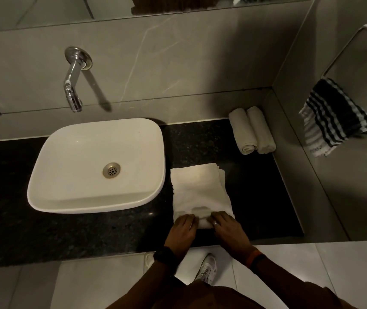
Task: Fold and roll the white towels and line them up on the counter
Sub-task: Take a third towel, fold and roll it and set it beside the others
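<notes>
A folded white towel (199,188) lies as a long strip on the black counter (256,186), just right of the sink. Its near end is curled into a small roll. My left hand (183,230) and my right hand (228,227) both press on that rolled end, side by side, fingers bent over it. Two rolled white towels (251,130) lie side by side against the right wall at the back of the counter.
A white basin (44,181) stands on the counter at the left, with a chrome wall tap (73,85) above it. A black-and-white striped cloth (334,117) hangs from a rail on the right wall. The counter's front edge is under my wrists.
</notes>
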